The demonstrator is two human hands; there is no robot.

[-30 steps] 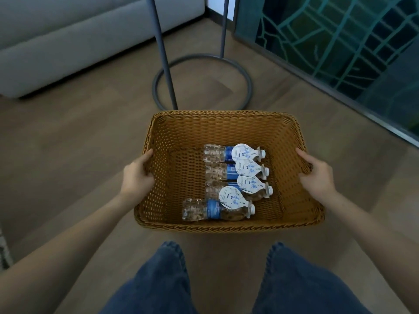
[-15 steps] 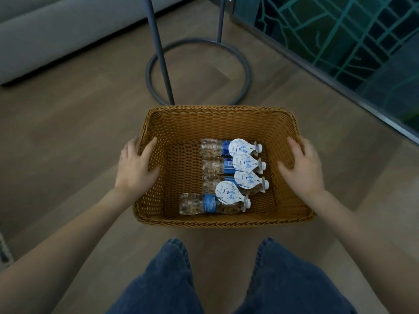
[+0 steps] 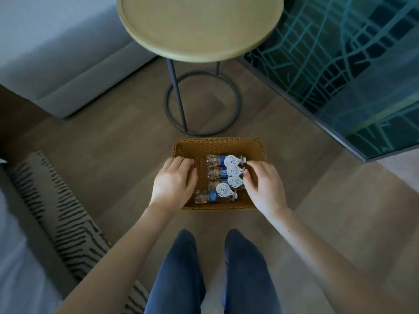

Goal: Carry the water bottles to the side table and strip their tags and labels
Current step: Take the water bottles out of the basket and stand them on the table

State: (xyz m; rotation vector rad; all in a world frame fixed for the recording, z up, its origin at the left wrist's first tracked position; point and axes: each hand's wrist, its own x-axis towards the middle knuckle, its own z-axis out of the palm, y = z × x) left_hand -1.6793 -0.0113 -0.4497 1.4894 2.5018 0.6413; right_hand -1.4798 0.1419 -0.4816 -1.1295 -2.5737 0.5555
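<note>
Standing nearest the camera are two legs in blue jeans (image 3: 179, 279) on a wooden floor (image 3: 113, 143), with a striped rug (image 3: 59, 214) off to the left. Both bare forearms reach forward and down to a woven basket (image 3: 217, 142) that sits on the floor just ahead of the feet. Four water bottles (image 3: 201, 198) lie on their sides in it, packed side by side with their caps to the right. Each has a blue label (image 3: 213, 196) round its middle and a white tag (image 3: 231, 160) at its neck. The nearest bottle sits a little further left than the other three. The left hand (image 3: 173, 180) lies palm down over the basket's left rim, hiding that wall; its fingers are loosely bent and spread, and nothing shows in its grasp. The right hand (image 3: 264, 186) covers the right wall, its fingers curled in towards the cap ends of the farther bottles, fingertips at the caps. Whether it pinches a cap or a tag, I cannot tell. Just beyond the basket the dark ring base (image 3: 204, 133) and thin leg (image 3: 178, 96) of the side table (image 3: 199, 26) stand on the floor, its round pale top higher up and further off. A grey sofa (image 3: 68, 60) lies to the far left and a dark glass panel (image 3: 351, 75) with teal lines to the far right.
</note>
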